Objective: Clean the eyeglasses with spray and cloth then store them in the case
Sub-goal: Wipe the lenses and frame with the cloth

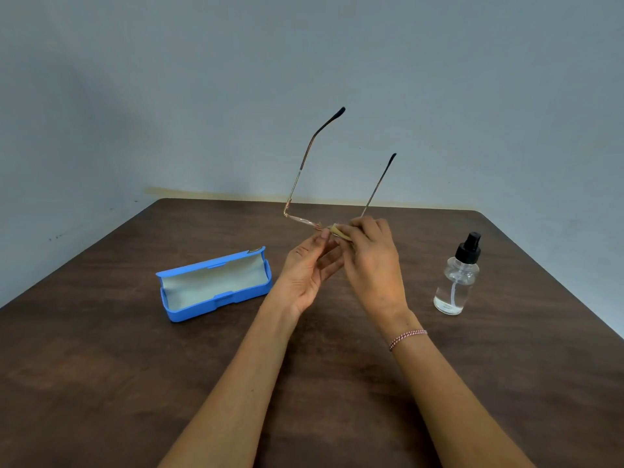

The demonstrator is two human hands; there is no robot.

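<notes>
The eyeglasses point(297, 184), thin gold frame with black temple tips, are held above the table with both temples unfolded and pointing up and away. My left hand point(309, 271) pinches the frame near the bridge from below. My right hand point(369, 261) presses a small pale yellow cloth point(337, 229) around the right lens, which is hidden by the cloth and fingers. The blue glasses case point(216, 285) lies open on the table to the left of my hands, its pale lining showing and nothing inside. A clear spray bottle point(457, 276) with a black pump top stands to the right.
A dark brown wooden table point(101, 383) carries everything; its far edge meets a grey wall point(202, 96). The right table edge runs diagonally behind the bottle. A braided bracelet sits on my right wrist.
</notes>
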